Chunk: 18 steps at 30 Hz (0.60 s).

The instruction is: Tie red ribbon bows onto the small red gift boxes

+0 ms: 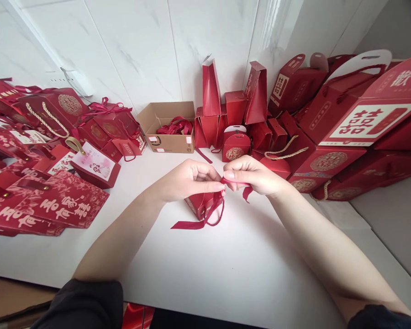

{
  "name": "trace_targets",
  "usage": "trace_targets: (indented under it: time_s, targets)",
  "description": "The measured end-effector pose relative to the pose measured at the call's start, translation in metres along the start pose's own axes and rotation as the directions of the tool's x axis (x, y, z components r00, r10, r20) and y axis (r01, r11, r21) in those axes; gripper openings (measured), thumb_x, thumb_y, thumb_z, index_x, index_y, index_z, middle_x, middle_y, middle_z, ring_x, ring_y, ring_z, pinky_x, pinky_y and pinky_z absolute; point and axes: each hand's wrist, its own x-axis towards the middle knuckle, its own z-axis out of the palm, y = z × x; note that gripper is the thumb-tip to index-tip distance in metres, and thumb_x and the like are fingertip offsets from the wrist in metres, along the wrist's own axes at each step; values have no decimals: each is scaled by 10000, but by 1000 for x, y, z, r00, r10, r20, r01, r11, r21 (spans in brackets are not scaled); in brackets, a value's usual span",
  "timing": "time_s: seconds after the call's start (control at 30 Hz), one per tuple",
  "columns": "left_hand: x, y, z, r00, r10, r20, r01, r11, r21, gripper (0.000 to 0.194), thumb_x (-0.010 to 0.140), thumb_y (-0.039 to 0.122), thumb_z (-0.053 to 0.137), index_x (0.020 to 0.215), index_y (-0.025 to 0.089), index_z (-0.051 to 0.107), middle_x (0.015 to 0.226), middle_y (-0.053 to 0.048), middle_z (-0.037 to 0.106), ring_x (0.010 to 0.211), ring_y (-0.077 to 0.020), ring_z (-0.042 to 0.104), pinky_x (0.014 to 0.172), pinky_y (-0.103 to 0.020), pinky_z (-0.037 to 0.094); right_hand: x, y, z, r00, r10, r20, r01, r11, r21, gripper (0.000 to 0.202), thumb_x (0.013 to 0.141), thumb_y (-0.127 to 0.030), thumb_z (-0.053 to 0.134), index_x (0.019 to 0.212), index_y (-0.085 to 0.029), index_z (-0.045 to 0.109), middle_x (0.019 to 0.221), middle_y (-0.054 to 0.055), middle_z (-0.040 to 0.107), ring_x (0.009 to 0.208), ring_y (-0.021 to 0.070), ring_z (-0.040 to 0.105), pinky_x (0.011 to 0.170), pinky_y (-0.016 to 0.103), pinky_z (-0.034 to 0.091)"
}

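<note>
Head view: a small red box (pixel 199 204) sits at the middle of the frame, partly hidden beneath the hands; its long axis cannot be told.
Red ribbon (pixel 188 225): gathered at the box's right end, one flat tail trailing left across the counter (pixel 198 274), another length rising to the fingers.
Twisted cord (pixel 222 216): loops down beside that end.
Left hand (pixel 192 180): nearer the box, just above it; thumb and fingertips are pinched closed on the ribbon.
Right hand (pixel 255 176): to the box's upper right; its thumb presses the ribbon against curled fingers, a short end hanging below.
Grip to box: from the meeting fingertips, the box lies down and to the left.
Surface: pale and smooth, running towards the bottom of the frame.
Carton (pixel 171 142): above centre, holding loose ribbons (pixel 178 126).
Left of frame: printed red bags (pixel 77 201) and boxes crowd together.
Right of frame: large red boxes (pixel 373 121) stand stacked.
Behind: a marbled wall (pixel 140 45).
</note>
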Motion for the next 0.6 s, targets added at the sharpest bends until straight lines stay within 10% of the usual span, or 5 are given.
trace_targets:
  time_s: [0.4,0.6]
  targets:
    - [-3,3,-16,963,-251,103,251,968,6,312,762,413,768,840,117,706,507,36,548,341,-30,397,317,-146,301,-10,-22,-11,997,71,34,-61,972,-229,300,914,-375,639,725,-145,598,595,-53,433,541,71,348,486,221,261]
    - [-13,11,-27,966,-259,18,258,964,58,285,814,425,715,846,143,745,606,-37,695,419,-88,573,410,-177,467,-34,-56,-23,970,242,-20,-216,822,-526,269,927,-392,606,804,-160,663,624,-34,470,510,80,381,448,230,287]
